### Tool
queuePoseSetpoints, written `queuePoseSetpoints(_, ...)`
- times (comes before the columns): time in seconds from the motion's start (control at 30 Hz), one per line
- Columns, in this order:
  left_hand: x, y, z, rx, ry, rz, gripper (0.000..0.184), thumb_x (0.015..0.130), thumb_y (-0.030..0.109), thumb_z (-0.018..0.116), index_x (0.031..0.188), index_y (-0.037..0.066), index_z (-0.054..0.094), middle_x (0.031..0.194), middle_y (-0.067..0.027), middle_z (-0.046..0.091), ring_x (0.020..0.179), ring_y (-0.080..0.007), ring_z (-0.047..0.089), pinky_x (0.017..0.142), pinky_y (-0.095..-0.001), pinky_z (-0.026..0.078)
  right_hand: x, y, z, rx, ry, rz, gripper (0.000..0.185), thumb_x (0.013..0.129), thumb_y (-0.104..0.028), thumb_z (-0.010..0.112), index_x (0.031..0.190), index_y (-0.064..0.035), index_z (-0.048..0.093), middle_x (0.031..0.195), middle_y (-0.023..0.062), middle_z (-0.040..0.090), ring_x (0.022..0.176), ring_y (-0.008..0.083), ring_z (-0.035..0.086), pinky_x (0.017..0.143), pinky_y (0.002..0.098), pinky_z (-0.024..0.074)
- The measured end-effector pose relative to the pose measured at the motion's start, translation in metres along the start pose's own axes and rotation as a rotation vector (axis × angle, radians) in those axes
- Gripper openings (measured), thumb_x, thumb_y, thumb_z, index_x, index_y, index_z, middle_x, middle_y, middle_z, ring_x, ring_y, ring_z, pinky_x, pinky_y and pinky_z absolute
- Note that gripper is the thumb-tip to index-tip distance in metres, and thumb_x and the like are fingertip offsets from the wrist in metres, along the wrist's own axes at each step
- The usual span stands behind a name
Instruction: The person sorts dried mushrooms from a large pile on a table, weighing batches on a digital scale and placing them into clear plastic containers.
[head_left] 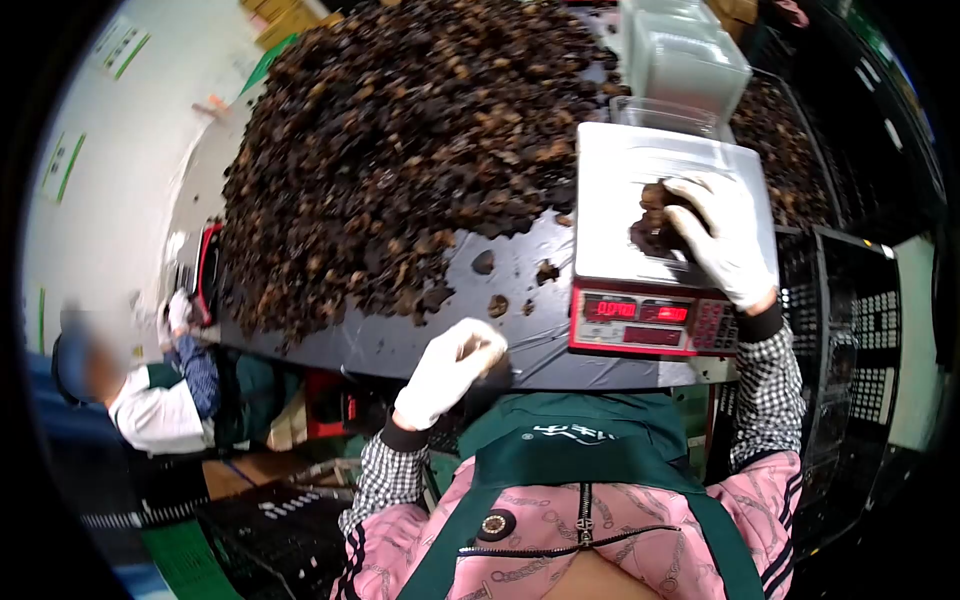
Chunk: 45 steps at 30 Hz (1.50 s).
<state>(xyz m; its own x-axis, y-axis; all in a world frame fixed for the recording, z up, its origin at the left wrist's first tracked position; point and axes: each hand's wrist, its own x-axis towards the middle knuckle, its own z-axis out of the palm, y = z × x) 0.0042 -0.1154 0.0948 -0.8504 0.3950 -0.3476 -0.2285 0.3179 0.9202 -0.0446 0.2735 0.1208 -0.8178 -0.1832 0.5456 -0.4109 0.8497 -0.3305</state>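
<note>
My right hand [722,235], in a white glove, reaches over the metal pan of a red digital scale [655,320]. Its curled fingers are on a small clump of dark brown pieces [653,222] lying on the pan. The scale's red digits are lit. My left hand [452,370], also gloved in white, hovers over the near edge of the dark table with its fingers curled together; what it holds, if anything, is hidden. Beyond it a few loose pieces [498,305] lie on the table, in front of a large heap of the same dark pieces [400,150].
Stacked clear plastic containers [685,65] stand behind the scale. Black crates [850,350] are at the right, beside a tray of more dark pieces [780,150]. At the far left a co-worker [165,405] in white gloves is near another red scale [208,270].
</note>
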Motion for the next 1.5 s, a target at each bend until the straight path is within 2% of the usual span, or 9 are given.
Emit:
queuePoseSetpoints(0.17,-0.086,-0.111,-0.052,0.321,0.24,-0.208,0.017,0.09,0.014,0.071,0.104,0.003,0.071,0.091,-0.0052,0.071,0.082,-0.0155,0.066,0.082,-0.031,0.053,-0.015,0.008,-0.001,0.022,-0.102,0.135,0.023,0.093,-0.017,0.07,0.113,-0.0085,0.072,0.118,0.008,0.069,0.115,0.0285,0.062,0.106,0.0399,0.0391)
queuePoseSetpoints(0.37,-0.074,-0.098,-0.066,0.656,0.639,0.185,0.02,0.083,0.017,0.076,0.098,0.005,0.074,0.097,-0.0117,0.072,0.093,-0.0306,0.067,0.085,-0.0417,0.053,-0.012,-0.036,-0.002,-0.181,0.201,0.134,0.036,0.092,-0.008,0.07,0.127,-0.0026,0.065,0.127,0.016,0.065,0.119,0.0311,0.062,0.106,0.041,0.0464)
queuePoseSetpoints(0.5,0.01,-0.076,-0.057,0.988,0.738,0.622,0.031,0.086,0.016,0.074,0.114,0.004,0.07,0.115,-0.0125,0.068,0.11,-0.0329,0.061,0.095,-0.044,0.049,-0.03,-0.097,0.025,0.573,0.217,0.341,0.025,0.095,0.0,0.059,0.119,0.0021,0.067,0.117,0.0127,0.068,0.11,0.022,0.064,0.099,0.035,0.0508)
queuePoseSetpoints(0.6,0.049,-0.077,-0.048,1.249,0.714,0.407,0.044,0.081,0.017,0.076,0.122,0.005,0.065,0.129,-0.0124,0.061,0.128,-0.0339,0.05,0.109,-0.0493,0.037,-0.049,-0.145,0.067,0.956,-0.121,0.54,0.021,0.098,-0.004,0.059,0.116,0.0019,0.068,0.109,0.0087,0.07,0.091,0.0157,0.067,0.084,0.0296,0.0541)
queuePoseSetpoints(0.77,0.04,-0.046,-0.031,1.026,0.543,0.235,0.024,0.082,0.007,0.068,0.106,0.005,0.065,0.107,-0.013,0.065,0.106,-0.0324,0.061,0.096,-0.0452,0.045,-0.081,-0.173,0.139,1.709,-0.463,1.104,0.038,0.107,-0.022,0.054,0.14,-0.0044,0.051,0.119,0.0142,0.066,0.096,0.0236,0.07,0.079,0.0334,0.0574)
queuePoseSetpoints(0.83,0.022,-0.053,-0.011,0.76,0.479,0.536,0.024,0.08,0.007,0.072,0.103,0.003,0.066,0.096,-0.0134,0.067,0.092,-0.0335,0.066,0.085,-0.0438,0.051,-0.083,-0.183,0.153,1.896,-0.444,1.267,0.047,0.107,-0.029,0.055,0.147,-0.0082,0.042,0.126,0.0139,0.061,0.096,0.0261,0.071,0.079,0.0358,0.0602)
queuePoseSetpoints(1.1,0.027,-0.086,-0.042,0.816,0.956,0.278,0.034,0.087,0.009,0.074,0.12,0.003,0.067,0.104,-0.0129,0.067,0.101,-0.032,0.062,0.089,-0.0397,0.051,-0.115,-0.159,0.192,2.176,-0.599,1.087,0.033,0.103,-0.008,0.052,0.134,0.0005,0.057,0.101,0.0155,0.071,0.077,0.0242,0.071,0.061,0.0306,0.0576)
queuePoseSetpoints(1.4,0.007,-0.067,-0.008,0.341,0.326,0.488,0.036,0.086,0.007,0.076,0.121,0.002,0.069,0.108,-0.0155,0.069,0.097,-0.0323,0.067,0.089,-0.0386,0.054,-0.087,-0.185,0.17,2.076,-0.386,1.21,0.076,0.085,0.005,0.052,0.158,-0.012,0.034,0.114,0.0143,0.064,0.104,0.0246,0.069,0.062,0.033,0.0609)
queuePoseSetpoints(1.5,0.033,-0.06,-0.041,0.765,0.689,0.502,0.045,0.086,0.011,0.075,0.13,0.005,0.066,0.112,-0.0132,0.068,0.105,-0.0312,0.063,0.092,-0.0393,0.053,-0.085,-0.183,0.174,1.955,-0.451,1.293,0.037,0.095,-0.003,0.057,0.132,-0.0031,0.054,0.102,0.0132,0.064,0.073,0.0209,0.066,0.058,0.0316,0.0597)
